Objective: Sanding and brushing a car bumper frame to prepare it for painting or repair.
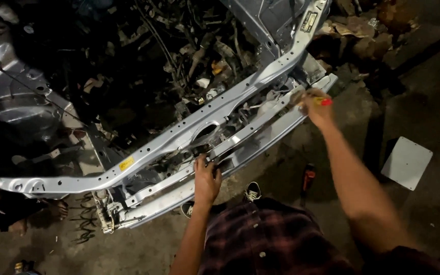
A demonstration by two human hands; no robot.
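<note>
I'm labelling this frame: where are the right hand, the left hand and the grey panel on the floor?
right hand (315,108), head view, back of hand
left hand (206,179), head view, back of hand
grey panel (406,163), head view, its middle

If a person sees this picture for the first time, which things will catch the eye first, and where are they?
The long silver front frame of a stripped car runs slanted across the middle, with dark tangled engine-bay parts behind it. The left hand grips its lower bar near the centre, while the right hand holds a red-and-yellow-handled tool at the bar's upper right end. A pale flat panel lies on the floor at right.
</note>
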